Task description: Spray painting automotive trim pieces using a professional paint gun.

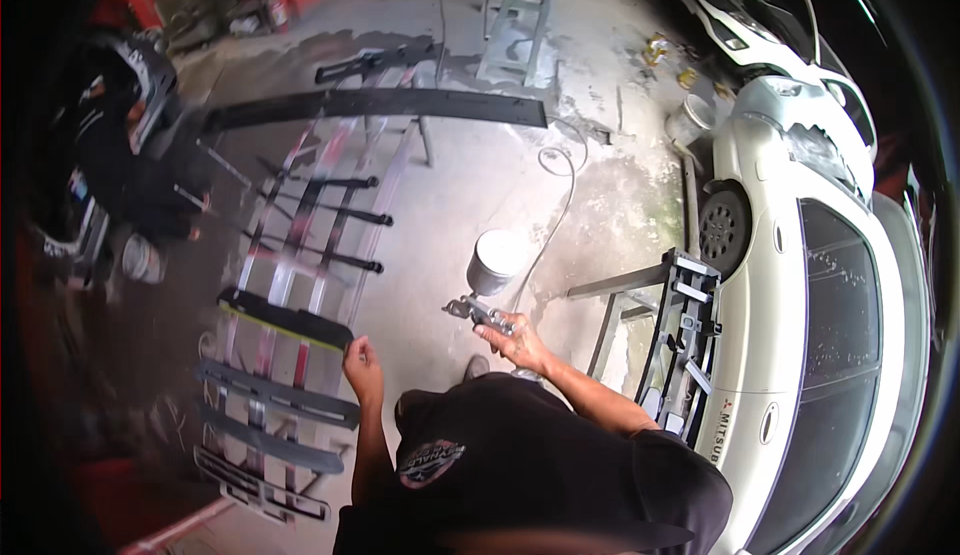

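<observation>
Forward of the torso and right of centre, the right hand is wrapped around the grip of a spray gun, with a white cup mounted above it and the nozzle end directed left. The left hand has its fingers loosely curled at the right end of a dark panel with a yellow-green edge; whether it touches or grips that end cannot be determined. Relative to the hands, the panel lies to the left, its long axis running left to right with a slight drop toward the left hand, which is the nearer of the two. The panel lies across the rails of a rack. Count: spray gun, one; cup, one; edged panel, one. On the nearer side of the panel: grey curved strips, two; slatted frame, one. On the farther side: thin dark bars, three; long dark board, one. Outward to the right: stand carrying black framework, one; beside it, white car, one.
</observation>
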Demonstrator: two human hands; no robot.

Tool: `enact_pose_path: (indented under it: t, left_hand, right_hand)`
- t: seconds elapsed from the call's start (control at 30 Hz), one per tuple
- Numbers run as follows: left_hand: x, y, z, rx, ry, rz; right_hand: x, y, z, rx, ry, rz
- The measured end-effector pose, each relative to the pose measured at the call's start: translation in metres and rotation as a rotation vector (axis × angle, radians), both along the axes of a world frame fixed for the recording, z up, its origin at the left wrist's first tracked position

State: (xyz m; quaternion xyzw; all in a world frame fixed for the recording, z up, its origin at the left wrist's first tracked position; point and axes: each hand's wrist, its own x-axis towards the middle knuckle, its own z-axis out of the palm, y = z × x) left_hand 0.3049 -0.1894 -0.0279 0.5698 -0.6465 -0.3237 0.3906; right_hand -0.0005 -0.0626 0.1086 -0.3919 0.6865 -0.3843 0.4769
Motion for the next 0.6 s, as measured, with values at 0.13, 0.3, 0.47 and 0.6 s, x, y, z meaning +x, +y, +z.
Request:
enact_pose_path:
  t: [0.13, 0.3, 0.47, 0.6]
  left_hand:
    - [-0.033, -0.022, 0.003, -0.033, -0.041, -0.116]
    - [-0.071, -0.063, 0.026, 0.116, 0.030, -0.227]
    - [-0.109, -0.106, 0.046, 0.202, 0.149, -0.261]
    - [-0.154, -0.145, 0.066, 0.232, 0.310, -0.467]
  right_hand:
    - [-0.021, -0.010, 0.008, 0.009, -0.038, -0.100]
    - [-0.050, -0.032, -0.017, 0.012, -0.036, -0.221]
    - [-0.067, -0.060, -0.014, 0.001, -0.023, -0.247]
    - [-0.077, -0.089, 0.004, 0.033, 0.036, -0.355]
